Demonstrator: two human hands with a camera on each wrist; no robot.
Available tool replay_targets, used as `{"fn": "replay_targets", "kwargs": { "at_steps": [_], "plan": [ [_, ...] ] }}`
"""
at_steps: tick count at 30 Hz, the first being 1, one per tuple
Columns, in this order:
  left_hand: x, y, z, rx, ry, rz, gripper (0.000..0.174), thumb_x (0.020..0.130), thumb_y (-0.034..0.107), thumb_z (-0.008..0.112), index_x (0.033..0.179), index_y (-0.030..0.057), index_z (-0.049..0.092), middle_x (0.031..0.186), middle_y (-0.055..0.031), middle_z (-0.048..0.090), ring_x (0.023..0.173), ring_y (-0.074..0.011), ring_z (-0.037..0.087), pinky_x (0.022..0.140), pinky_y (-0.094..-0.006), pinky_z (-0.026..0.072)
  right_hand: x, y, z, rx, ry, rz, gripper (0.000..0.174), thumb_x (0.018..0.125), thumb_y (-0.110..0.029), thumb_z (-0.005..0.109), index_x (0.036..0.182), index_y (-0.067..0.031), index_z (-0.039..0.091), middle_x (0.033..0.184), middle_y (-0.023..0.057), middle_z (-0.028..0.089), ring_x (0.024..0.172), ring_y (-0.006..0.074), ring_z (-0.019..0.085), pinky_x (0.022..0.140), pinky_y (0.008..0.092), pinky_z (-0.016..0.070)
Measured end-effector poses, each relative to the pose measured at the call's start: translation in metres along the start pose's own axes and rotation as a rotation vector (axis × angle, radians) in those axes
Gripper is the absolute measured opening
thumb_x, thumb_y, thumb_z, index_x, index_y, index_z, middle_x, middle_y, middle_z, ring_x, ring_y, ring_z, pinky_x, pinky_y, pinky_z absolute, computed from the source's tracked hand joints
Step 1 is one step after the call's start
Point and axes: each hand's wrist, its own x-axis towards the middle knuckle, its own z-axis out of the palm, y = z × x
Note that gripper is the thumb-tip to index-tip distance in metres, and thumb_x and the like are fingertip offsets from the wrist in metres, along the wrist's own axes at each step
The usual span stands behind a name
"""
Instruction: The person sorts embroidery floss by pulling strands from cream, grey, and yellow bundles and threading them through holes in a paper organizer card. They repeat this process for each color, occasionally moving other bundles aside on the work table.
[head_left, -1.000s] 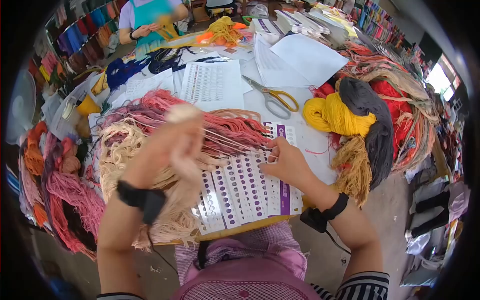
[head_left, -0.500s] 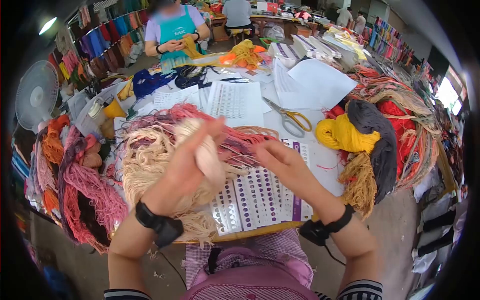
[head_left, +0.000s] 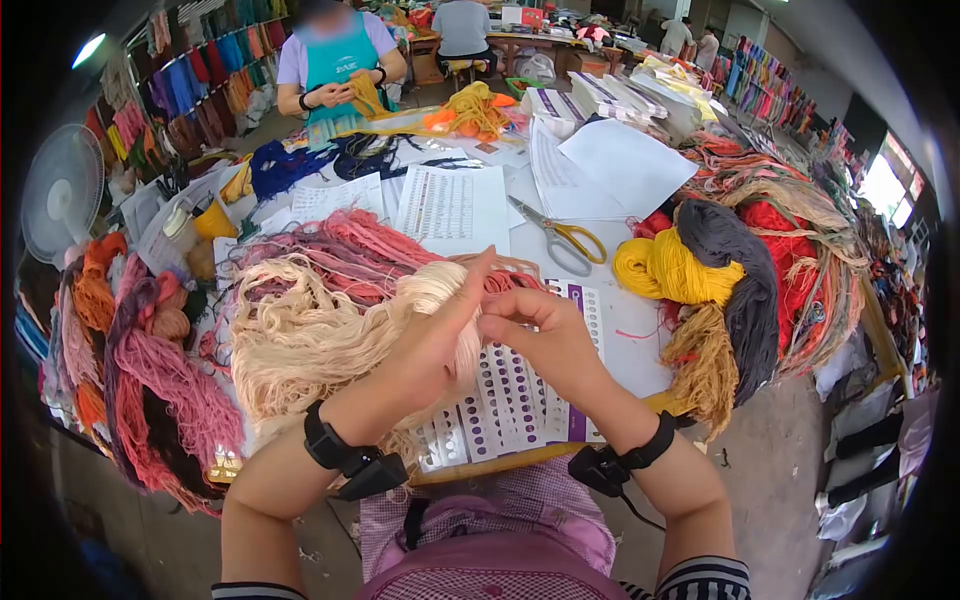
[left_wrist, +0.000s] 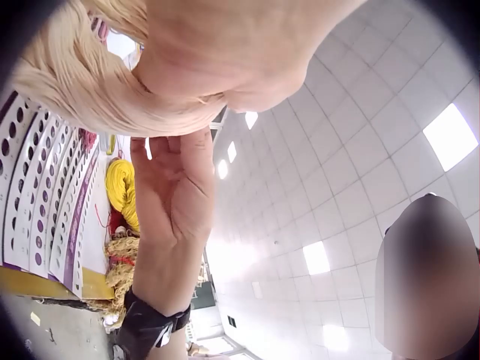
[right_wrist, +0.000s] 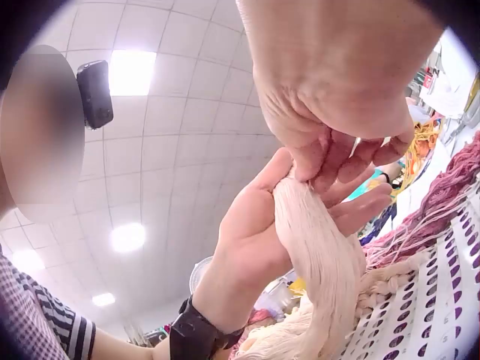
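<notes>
A thick skein of cream yarn (head_left: 465,345) hangs over my left hand (head_left: 440,335), passing between the thumb and the straight fingers and down across the palm. The right wrist view shows those extended fingers behind the yarn (right_wrist: 311,240). My right hand (head_left: 545,335) meets the left from the right side. Its curled thumb and fingertips (right_wrist: 304,169) pinch the top of the yarn beside the left thumb. Below the hands lie white cards (head_left: 495,390) with rows of holes and purple print. More cream yarn (head_left: 290,310) spreads loosely on the table to the left.
Pink and mauve yarn (head_left: 350,240) lies behind the cream heap. Scissors (head_left: 560,240) rest beyond the cards, near printed sheets (head_left: 455,205). Yellow (head_left: 680,265) and dark grey skeins (head_left: 735,270) are piled at right. Across the table a person (head_left: 340,75) in a teal apron handles yellow yarn.
The left hand has come rightward and turned with the cream yarn on it. The right hand has left the thin strands over the cards and come up to the left hand, fingers now at the yarn.
</notes>
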Motion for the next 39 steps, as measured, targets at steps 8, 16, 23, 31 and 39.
{"fn": "replay_targets", "kwargs": {
  "at_steps": [8, 16, 23, 31, 39],
  "plan": [
    [0.010, 0.001, -0.013, -0.165, 0.044, -0.132, 0.049, 0.098, 0.042, 0.041, 0.133, 0.0086, 0.046, 0.129, -0.0146, 0.050, 0.108, -0.0209, 0.055, 0.088, -0.0356, 0.0493, -0.015, 0.003, -0.020, 0.359, -0.067, 0.111, 0.009, 0.088, -0.010, 0.062, 0.090, -0.0019, 0.062, 0.090, 0.0088, 0.066, 0.088, 0.0164, 0.064, 0.083, 0.0301, 0.0496],
    [0.018, 0.045, -0.168, -0.495, 0.010, 0.166, 0.042, 0.094, 0.033, 0.052, 0.122, 0.0014, 0.049, 0.094, -0.0091, 0.060, 0.069, -0.0129, 0.059, 0.051, -0.0216, 0.0504, -0.088, -0.033, -0.167, -0.646, 0.537, -0.007, 0.003, 0.082, -0.003, 0.065, 0.081, -0.0051, 0.063, 0.076, -0.0025, 0.059, 0.073, 0.0055, 0.054, 0.067, 0.0199, 0.0433],
    [-0.005, 0.099, -0.077, -0.384, -0.257, 0.331, 0.047, 0.092, 0.037, 0.055, 0.121, 0.0004, 0.048, 0.105, -0.0141, 0.056, 0.064, -0.0112, 0.053, 0.047, -0.0180, 0.0452, -0.171, -0.087, -0.346, -1.183, 1.328, -0.324, 0.014, 0.087, -0.016, 0.060, 0.083, -0.0031, 0.063, 0.075, 0.0010, 0.062, 0.071, 0.0097, 0.053, 0.066, 0.0244, 0.0435],
    [0.052, -0.008, 0.020, 0.076, 0.117, -0.237, 0.019, 0.088, 0.020, 0.060, 0.088, 0.0024, 0.066, 0.071, -0.0019, 0.057, 0.055, -0.0065, 0.047, 0.050, -0.0188, 0.0368, -0.063, 0.002, -0.122, -0.643, 0.580, 0.026, 0.006, 0.086, -0.005, 0.058, 0.089, -0.0031, 0.064, 0.078, 0.0024, 0.064, 0.068, 0.0081, 0.055, 0.064, 0.0224, 0.0445],
    [0.064, -0.072, 0.006, 0.058, 0.138, -0.597, 0.021, 0.084, 0.017, 0.065, 0.097, 0.0003, 0.066, 0.086, -0.0079, 0.064, 0.063, -0.0096, 0.057, 0.051, -0.0196, 0.0484, -0.034, 0.080, -0.085, -0.228, 0.312, 0.355, 0.010, 0.082, -0.009, 0.061, 0.088, -0.0011, 0.062, 0.073, 0.0055, 0.067, 0.056, 0.0108, 0.059, 0.053, 0.0257, 0.0475]
  ]
}}
